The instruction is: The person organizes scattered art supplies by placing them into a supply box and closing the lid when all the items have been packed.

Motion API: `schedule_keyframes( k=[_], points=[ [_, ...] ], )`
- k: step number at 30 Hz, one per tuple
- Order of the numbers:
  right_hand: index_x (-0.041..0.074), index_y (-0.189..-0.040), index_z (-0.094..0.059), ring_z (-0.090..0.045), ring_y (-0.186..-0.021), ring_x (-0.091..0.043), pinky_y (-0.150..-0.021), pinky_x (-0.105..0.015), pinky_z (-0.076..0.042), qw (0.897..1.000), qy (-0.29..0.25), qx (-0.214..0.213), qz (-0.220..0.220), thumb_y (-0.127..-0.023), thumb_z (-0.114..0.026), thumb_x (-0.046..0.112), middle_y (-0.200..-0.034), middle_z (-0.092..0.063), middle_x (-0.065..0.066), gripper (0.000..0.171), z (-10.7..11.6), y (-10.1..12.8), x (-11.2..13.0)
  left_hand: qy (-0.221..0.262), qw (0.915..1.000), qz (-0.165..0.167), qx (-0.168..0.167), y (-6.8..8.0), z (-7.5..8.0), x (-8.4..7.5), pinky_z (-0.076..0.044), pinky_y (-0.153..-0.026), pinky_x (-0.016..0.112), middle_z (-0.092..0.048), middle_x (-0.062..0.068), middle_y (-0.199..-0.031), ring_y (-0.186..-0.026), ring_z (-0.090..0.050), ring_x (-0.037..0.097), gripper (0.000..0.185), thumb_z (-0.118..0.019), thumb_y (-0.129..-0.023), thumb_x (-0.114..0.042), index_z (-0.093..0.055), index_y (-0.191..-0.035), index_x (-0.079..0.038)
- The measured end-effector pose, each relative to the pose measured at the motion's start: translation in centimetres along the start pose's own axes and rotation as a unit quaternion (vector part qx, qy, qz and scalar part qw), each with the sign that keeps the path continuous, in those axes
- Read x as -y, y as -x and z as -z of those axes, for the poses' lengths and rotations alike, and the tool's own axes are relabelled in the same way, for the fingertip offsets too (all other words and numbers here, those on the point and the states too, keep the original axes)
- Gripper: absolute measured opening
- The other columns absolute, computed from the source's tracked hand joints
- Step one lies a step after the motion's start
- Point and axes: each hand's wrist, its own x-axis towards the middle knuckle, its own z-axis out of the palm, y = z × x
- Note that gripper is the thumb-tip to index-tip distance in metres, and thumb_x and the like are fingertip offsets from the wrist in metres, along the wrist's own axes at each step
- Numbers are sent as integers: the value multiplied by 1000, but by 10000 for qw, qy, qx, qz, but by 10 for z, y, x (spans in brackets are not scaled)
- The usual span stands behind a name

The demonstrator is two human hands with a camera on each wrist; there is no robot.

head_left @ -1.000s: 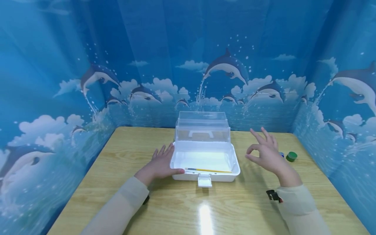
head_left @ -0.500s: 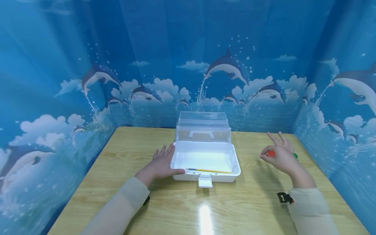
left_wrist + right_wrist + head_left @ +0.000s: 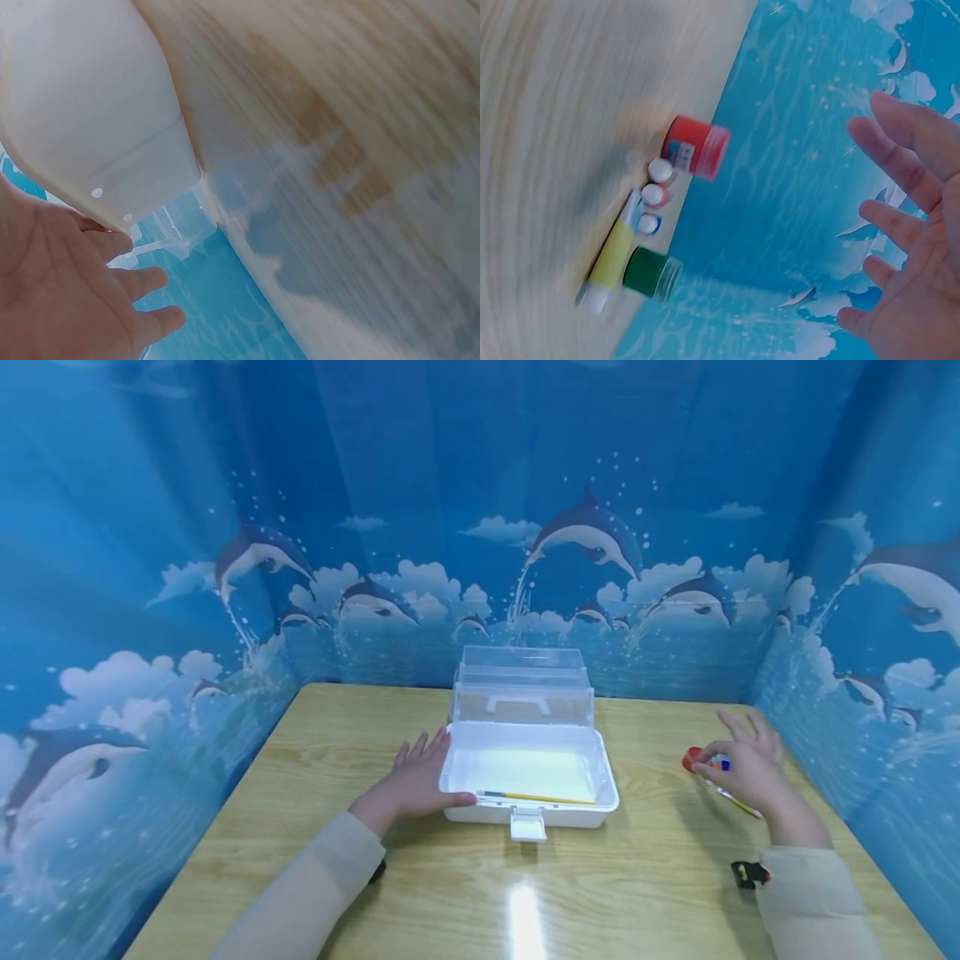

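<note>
My left hand [image 3: 411, 783] rests on the left side of a white plastic box [image 3: 528, 817], fingers spread and thumb over its front rim. Inside, along the front, lies a paintbrush [image 3: 546, 797] with a yellow handle. In the left wrist view, the fingertips of the left hand [image 3: 67, 281] are right at the box edge. My right hand [image 3: 750, 772] hovers over small jars and tubes at the right, holding nothing. The right wrist view shows a red jar [image 3: 690, 146], a green jar [image 3: 649, 271], a yellow tube [image 3: 613, 253] and several white-capped tubes [image 3: 654, 196].
The box's clear lid [image 3: 522, 685] stands open at the back, and its white latch [image 3: 528, 825] hangs down in front. A wooden table [image 3: 600, 893] lies under everything. Blue dolphin-print curtains [image 3: 480, 527] enclose the back and both sides.
My right hand has moved right and slightly nearer, from beside the box to over the jars. The red jar and yellow tube now show; the green jar is hidden in the head view. Left hand stays put.
</note>
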Motion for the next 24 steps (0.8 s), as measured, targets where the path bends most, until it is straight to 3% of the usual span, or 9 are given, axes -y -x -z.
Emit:
schedule_keyframes(
  k=[14,24],
  points=[
    [10,-88,-75,23,-143,-53,-101,-79,18,9977,155,348,-560,-87,-76,24,-161,-6,-32,14,-5,7,-29,75,10000,-4,1,-2,-1,1,4,-120,59,-1,9,-168,-152,1,39,123,-61,-79,-79,-4,-161,-7],
    [8,-92,-75,20,-140,-60,-95,-85,13,9917,442,705,-977,-84,-76,25,-155,-12,-40,19,-10,11,-45,66,9999,72,58,0,2,-2,5,-120,58,0,8,-168,-152,2,38,122,-61,-79,-79,-4,-161,-8]
  ],
)
